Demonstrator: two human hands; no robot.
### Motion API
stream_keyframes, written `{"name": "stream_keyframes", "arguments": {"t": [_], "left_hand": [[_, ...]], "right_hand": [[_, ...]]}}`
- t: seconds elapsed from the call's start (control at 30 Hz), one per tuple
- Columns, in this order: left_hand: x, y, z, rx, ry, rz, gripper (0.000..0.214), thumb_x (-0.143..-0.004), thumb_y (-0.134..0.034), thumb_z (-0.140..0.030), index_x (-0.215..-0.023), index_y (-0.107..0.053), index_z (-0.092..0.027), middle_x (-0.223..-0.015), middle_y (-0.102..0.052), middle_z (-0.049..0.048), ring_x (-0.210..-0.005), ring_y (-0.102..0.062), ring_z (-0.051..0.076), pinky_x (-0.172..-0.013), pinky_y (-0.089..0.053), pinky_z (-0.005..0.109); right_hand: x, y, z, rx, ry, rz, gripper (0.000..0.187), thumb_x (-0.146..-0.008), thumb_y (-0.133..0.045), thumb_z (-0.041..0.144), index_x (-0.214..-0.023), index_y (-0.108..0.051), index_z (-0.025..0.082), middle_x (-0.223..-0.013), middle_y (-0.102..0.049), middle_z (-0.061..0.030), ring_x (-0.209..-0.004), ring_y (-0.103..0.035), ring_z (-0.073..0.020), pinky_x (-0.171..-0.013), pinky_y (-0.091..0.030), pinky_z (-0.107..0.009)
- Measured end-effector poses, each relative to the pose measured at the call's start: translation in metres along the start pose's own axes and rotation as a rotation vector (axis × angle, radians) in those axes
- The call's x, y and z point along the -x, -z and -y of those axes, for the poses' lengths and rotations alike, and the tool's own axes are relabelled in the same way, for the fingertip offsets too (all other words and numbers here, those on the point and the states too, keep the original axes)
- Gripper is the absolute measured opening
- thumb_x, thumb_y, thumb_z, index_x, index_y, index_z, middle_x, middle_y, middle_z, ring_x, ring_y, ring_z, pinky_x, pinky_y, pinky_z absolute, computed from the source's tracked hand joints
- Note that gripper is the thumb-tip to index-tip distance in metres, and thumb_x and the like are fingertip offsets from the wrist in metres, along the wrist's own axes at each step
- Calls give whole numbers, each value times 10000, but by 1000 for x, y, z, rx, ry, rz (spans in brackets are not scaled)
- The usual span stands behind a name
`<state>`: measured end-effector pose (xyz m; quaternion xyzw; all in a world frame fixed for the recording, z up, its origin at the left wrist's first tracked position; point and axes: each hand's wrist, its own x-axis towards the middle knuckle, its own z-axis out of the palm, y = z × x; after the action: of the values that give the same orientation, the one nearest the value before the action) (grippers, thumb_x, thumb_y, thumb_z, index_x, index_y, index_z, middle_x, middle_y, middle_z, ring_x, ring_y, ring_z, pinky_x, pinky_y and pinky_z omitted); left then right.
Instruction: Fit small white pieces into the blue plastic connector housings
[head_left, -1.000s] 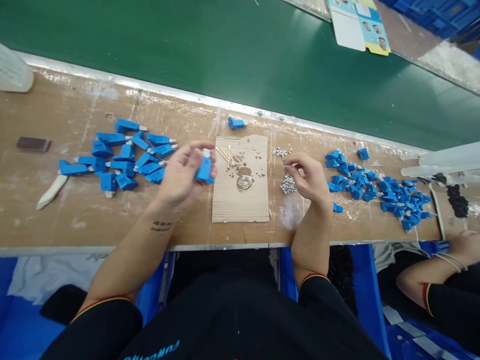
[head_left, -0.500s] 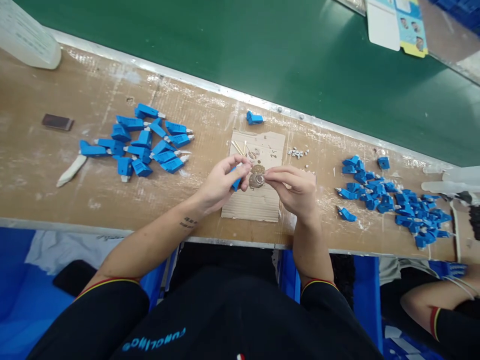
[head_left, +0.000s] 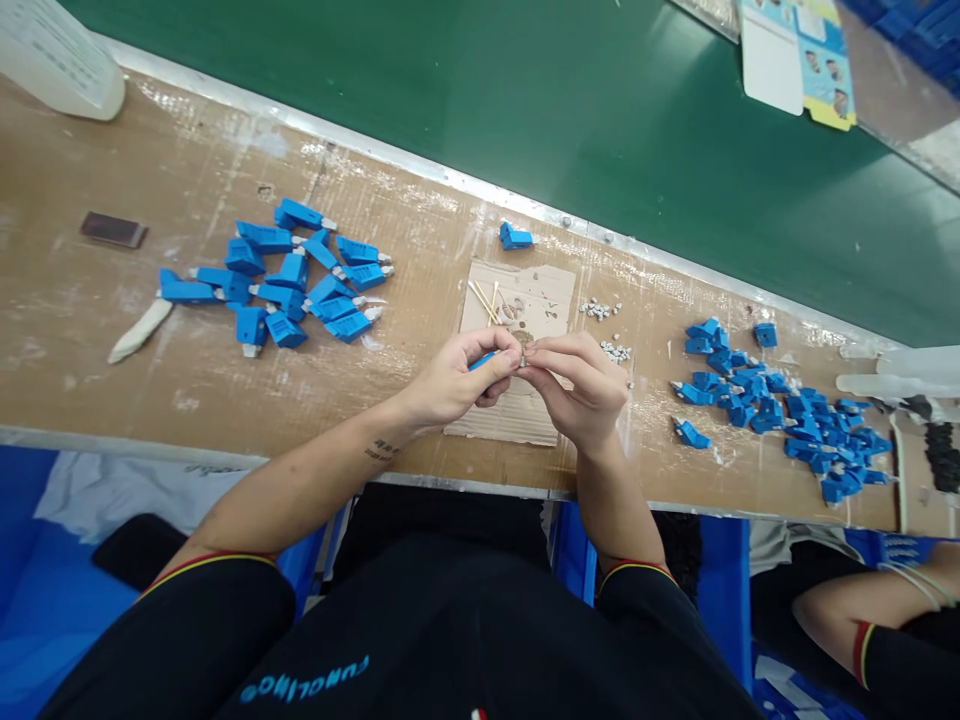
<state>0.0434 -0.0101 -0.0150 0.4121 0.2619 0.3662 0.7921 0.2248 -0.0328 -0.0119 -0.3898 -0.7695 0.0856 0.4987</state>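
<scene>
My left hand (head_left: 457,378) is closed around a small blue plastic part (head_left: 484,360), only a sliver of which shows between the fingers. My right hand (head_left: 581,385) pinches something tiny against the end of that part; I cannot make out what it is. Both hands meet over a piece of cardboard (head_left: 525,300) with thin wooden sticks (head_left: 484,298) and brown stains on it. A small heap of grey pellets (head_left: 616,350) lies just right of the cardboard.
Several finished blue parts with white tips (head_left: 296,285) lie at left, a pile of smaller blue pieces (head_left: 780,410) at right, one blue piece (head_left: 516,237) behind the cardboard. A green belt (head_left: 525,100) runs along the far side. Another person's arm (head_left: 862,600) is at bottom right.
My left hand has carried the blue part from the left to the middle. My right hand left the grey pellets and came to meet it over the cardboard; both then dropped slightly toward me.
</scene>
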Motion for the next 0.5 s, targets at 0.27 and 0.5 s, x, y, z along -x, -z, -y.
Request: {"name": "stream_keyframes", "arguments": {"t": [0.27,0.5], "left_hand": [[-1,-4,3,18,-3,-48,476,-826,-862,-585,-813,-575,-206,-575,-442,-60,-503,-385,88,-462,-290,212],[-5,6,-22,195,114,-390,153,-772,-620,-137,-918,-605,-180,-775,-616,-2,-532,-518,85,-455,-355,185]], "right_hand": [[-3,5,2,70,-81,75,94,-1004,-695,216,-1034,-773,259,-880,-720,-18,-753,-669,-144,-669,-582,-295],[2,26,-25,188,-178,389,122,-1036,-623,240,-1009,-742,245,-933,-713,-45,-879,-677,-199,-782,-562,-350]]}}
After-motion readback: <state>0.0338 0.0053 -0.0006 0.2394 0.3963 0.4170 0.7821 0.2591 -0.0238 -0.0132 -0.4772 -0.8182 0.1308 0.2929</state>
